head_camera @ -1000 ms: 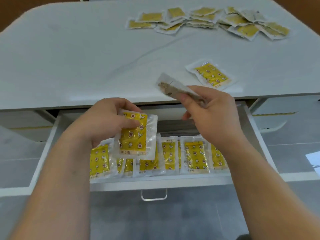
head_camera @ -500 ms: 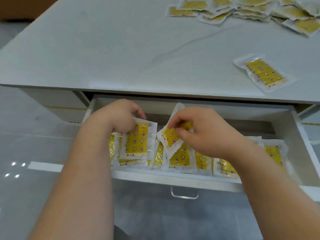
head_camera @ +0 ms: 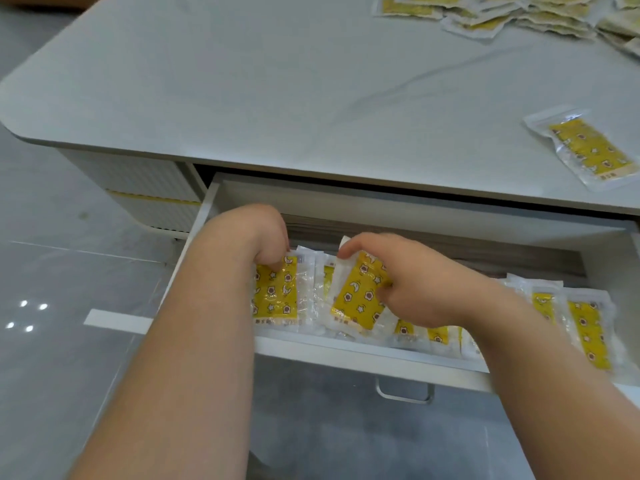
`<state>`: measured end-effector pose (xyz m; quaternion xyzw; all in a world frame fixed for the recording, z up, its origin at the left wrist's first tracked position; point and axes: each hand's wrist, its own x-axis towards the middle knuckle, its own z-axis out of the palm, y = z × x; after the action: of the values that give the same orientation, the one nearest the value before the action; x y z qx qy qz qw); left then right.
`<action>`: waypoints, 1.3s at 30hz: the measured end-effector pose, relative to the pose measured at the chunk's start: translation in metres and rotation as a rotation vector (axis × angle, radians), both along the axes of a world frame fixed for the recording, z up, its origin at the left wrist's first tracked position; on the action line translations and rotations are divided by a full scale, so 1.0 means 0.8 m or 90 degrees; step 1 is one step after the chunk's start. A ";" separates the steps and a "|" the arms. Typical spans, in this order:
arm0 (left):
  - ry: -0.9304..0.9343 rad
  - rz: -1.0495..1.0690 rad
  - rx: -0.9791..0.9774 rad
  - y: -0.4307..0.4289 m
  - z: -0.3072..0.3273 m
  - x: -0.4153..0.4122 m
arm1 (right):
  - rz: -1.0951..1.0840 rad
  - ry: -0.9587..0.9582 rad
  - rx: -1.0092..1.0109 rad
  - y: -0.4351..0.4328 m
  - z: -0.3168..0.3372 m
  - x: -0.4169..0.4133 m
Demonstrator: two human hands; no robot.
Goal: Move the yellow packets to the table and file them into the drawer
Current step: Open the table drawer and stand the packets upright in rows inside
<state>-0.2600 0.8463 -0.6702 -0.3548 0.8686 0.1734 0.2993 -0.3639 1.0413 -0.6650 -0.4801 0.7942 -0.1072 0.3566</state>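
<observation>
Left hand: our left hand (head_camera: pixel 256 237) is down in the open drawer (head_camera: pixel 346 351), fingers (head_camera: pixel 272 261) curled over the top edge of an upright packet (head_camera: pixel 275 292) and gripping it.
Upright packet: right under those fingers at the left end of the row, yellow face toward us.
Tilted packet: between our two sets of fingers, top leaning left, bottom end tucked in among the others (head_camera: pixel 358 299).
Right hand: our right hand (head_camera: pixel 412 289) pinches that tilted packet, one finger on the top corner, thumb on the yellow front.
Handle: little metal handle (head_camera: pixel 403 393) on the drawer front, below the right fingers.
Filed packets: we've got more filed packets (head_camera: pixel 588 327) standing on edge to the right of the right fingers, along the front wall.
Bench: the bench (head_camera: pixel 277 81) sits beyond both sets of fingers.
Lone packet: flat on the bench, beyond and well right of the right fingers (head_camera: pixel 588 147).
Pile of packets: way at the back right of the bench, well apart from our fingers (head_camera: pixel 502 12).
</observation>
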 end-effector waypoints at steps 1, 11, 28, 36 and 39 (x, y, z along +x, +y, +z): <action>-0.010 -0.012 -0.013 -0.002 -0.004 -0.002 | 0.005 0.009 0.015 -0.002 -0.006 0.001; -0.037 -0.027 -0.071 -0.008 -0.020 -0.013 | 0.108 0.216 -0.001 -0.002 -0.033 0.007; 0.058 -0.042 -0.057 0.046 0.048 -0.020 | -0.013 0.158 -0.031 0.017 0.017 -0.017; 0.316 -0.056 -0.006 0.103 0.081 -0.060 | -0.313 0.155 -0.271 0.080 0.067 -0.084; 0.458 -0.029 0.028 0.128 0.081 -0.085 | -0.405 0.182 -0.314 0.105 0.066 -0.110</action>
<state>-0.3283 0.9488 -0.6057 -0.2450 0.9223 0.2987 -0.0143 -0.4519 1.1255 -0.6119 -0.2923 0.8948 -0.3309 0.0666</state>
